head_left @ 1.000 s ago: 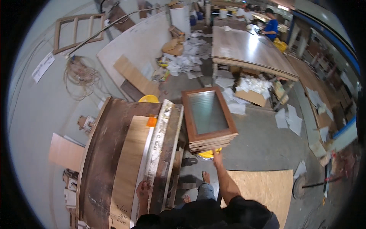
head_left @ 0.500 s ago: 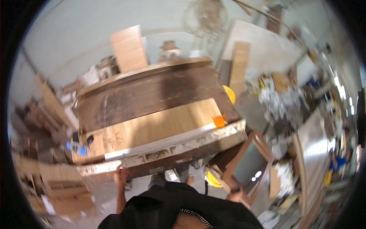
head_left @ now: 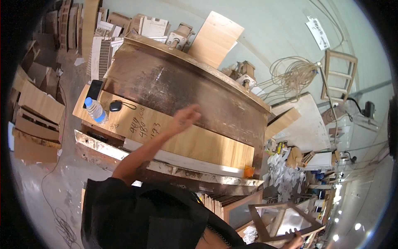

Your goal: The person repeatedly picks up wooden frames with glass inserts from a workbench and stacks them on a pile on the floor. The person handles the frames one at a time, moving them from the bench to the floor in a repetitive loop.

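Note:
My left hand (head_left: 185,118) hangs over a pale plywood board (head_left: 195,143), fingers loosely spread and holding nothing. The board carries handwritten marks and lies on a worn brown workbench (head_left: 182,89). My left forearm crosses the bench's chipped front edge (head_left: 166,168). At the lower right, my right hand (head_left: 295,240) grips the bottom rail of a thin wooden frame (head_left: 286,220) and holds it tilted. Just left of it is a stack of glazed wooden frames (head_left: 232,209).
A water bottle with a blue cap (head_left: 95,109), a black phone (head_left: 94,89) and a small black corded device (head_left: 115,106) sit at the board's left end. An orange object (head_left: 248,171) lies at its right end. Coiled cable (head_left: 292,76) and wood offcuts (head_left: 37,108) lie around.
The view has swung round. My left hand has left the bench's front edge and risen over the plywood board. My right hand now holds a single frame away from the stack.

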{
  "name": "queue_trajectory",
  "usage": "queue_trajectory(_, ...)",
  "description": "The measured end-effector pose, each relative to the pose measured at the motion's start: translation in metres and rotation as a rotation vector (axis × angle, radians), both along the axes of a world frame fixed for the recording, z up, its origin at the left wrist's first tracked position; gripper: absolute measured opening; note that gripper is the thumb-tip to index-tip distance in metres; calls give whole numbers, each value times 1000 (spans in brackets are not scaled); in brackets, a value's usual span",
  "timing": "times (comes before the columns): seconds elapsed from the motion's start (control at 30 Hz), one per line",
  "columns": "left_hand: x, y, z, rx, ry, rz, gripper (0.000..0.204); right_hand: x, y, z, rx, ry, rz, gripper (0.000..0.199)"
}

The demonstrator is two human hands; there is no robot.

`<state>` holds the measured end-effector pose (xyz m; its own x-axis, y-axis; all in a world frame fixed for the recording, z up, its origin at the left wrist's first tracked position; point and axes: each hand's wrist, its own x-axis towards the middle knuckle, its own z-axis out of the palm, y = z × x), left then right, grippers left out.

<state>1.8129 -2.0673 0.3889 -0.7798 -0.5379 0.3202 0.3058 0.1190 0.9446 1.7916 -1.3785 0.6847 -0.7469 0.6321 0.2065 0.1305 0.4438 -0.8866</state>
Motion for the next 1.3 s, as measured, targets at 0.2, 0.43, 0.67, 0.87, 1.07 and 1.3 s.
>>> queue_trajectory(0.2,-88,70,6,166,-441,-492,73,-41,-161,69,-67,68,417,48)
queue_trajectory(0.43,-83,-29,-33,406,-664,-314,74,-243,-302,-135,-428,-394,827,39)
queue_trajectory(0.67,-66,-141,-101,-43,-902,361,81,-375,-497,-319,-10,-698,1010,56)
queue_trajectory(0.87,-131,-208,-131,-581,-1178,401,100,-442,-540,-377,483,-361,1157,85)
queue_trajectory(1.07,-156,-187,-191,-812,-1094,492,88,-426,-507,-485,753,-110,1115,82)
queue_trajectory(1.3,-153,-175,-180,-930,-1081,537,79,-413,-507,-476,708,-80,1103,77)
